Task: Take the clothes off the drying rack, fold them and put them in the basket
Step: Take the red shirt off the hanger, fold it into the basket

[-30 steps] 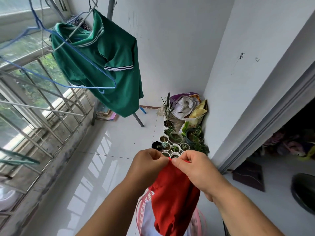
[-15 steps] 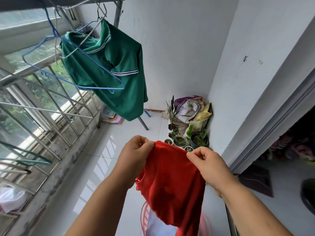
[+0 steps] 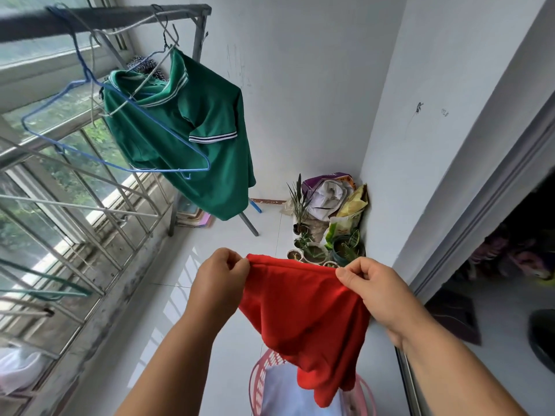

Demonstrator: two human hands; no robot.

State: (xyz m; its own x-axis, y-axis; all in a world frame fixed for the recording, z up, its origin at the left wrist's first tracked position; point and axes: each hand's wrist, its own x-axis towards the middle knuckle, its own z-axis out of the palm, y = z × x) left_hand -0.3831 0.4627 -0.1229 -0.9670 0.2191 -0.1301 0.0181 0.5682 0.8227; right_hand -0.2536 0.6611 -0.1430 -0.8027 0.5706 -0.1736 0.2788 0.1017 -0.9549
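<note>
Holding one red garment (image 3: 303,310) spread between both hands, at 6 o'clock of the view centre.

- Left hand (image 3: 220,273): thumb and curled fingers pinch the left end of the top hem.
- Right hand (image 3: 372,291): the same pinch on the right end of that hem.
- Hem runs nearly level from one hand to the other, with a slight sag. The rest of the cloth hangs in loose folds toward 6 o'clock.
- Basket (image 3: 258,382): pink, slotted wall, on the floor (image 3: 135,310) at the bottom edge, directly at 6 o'clock of the hands. A pale cloth (image 3: 282,391) lies inside it. The garment's lowest tip overlaps the basket opening in view; contact with the contents cannot be told.

Drying rack (image 3: 105,18): the dark top bar crosses at 11 o'clock.

- A green shirt (image 3: 186,139) with a white-striped collar and sleeve cuff hangs from it on a wire hanger (image 3: 141,82).
- A blue hanger (image 3: 168,169) on the same bar carries nothing and crosses in front of the shirt.

Surroundings:

- Potted plants (image 3: 315,250) stand in the far corner, at 12 to 1 o'clock of the hands, and the raised hem hides the nearest pots.
- Bags (image 3: 330,190) are stacked against the wall just beyond the plants.
- A window grille (image 3: 75,205) runs along 9 o'clock.
- A sliding door frame (image 3: 480,205) runs along 3 o'clock, with a dim room past it.
</note>
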